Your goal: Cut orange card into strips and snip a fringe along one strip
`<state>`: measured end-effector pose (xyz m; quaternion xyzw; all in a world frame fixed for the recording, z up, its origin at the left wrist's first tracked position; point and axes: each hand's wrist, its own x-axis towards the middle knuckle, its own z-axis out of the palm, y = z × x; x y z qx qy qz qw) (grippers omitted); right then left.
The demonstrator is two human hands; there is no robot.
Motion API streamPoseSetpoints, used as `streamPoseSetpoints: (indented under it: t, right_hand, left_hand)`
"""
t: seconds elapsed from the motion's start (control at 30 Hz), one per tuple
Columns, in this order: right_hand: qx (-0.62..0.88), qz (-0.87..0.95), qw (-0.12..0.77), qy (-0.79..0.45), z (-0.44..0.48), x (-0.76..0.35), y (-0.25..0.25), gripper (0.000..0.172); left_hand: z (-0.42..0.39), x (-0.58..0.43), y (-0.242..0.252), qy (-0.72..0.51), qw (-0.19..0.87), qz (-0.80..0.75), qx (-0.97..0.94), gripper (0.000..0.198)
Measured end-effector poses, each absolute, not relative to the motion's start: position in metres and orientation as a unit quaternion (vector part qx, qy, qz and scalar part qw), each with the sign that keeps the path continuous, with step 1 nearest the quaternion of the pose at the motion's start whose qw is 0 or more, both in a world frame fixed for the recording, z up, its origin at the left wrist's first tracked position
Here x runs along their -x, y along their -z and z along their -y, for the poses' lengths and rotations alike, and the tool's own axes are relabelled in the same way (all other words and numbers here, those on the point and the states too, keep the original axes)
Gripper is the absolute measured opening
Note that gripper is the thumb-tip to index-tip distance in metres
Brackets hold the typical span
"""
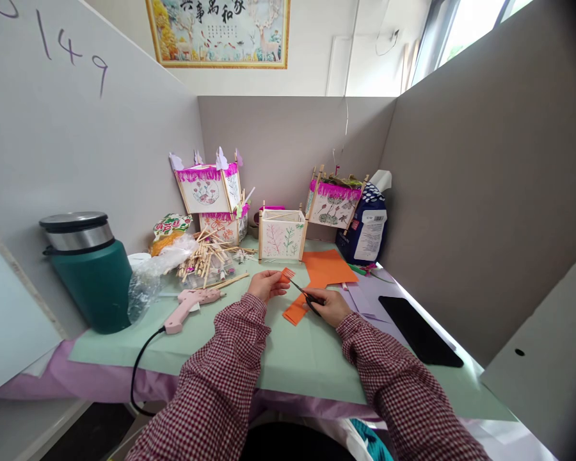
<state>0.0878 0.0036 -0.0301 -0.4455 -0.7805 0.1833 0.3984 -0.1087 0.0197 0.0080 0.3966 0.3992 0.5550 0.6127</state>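
Observation:
My left hand [267,285] pinches a piece of orange paper [288,274] with a comb-like fringe cut into its end. My right hand [329,306] is shut on the black handles of a pair of scissors [303,296], whose thin blades point up and left toward the fringe. Below the hands lies an orange paper strip [295,312], and a larger orange paper sheet [327,267] lies just beyond them. Both rest on a pale green mat [297,358]. My fingers hide part of the scissor handles.
A pink glue gun [194,299] with a black cord lies left of my hands, near a green insulated flask [89,282] and a heap of wooden sticks [206,262]. Paper lanterns [278,235] stand at the back. A black pad [420,330] lies right. Grey partitions flank the desk.

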Motion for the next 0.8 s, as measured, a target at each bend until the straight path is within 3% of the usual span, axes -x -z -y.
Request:
streamPoseSetpoints:
  t: [0.8]
  right_hand:
    - [0.447,0.789,0.385,-0.169,-0.0012,-0.0876,0.0273,0.039]
  left_hand:
    - [-0.0236,0.1161,-0.0101,-0.583,0.623,-0.396,-0.339,0.01]
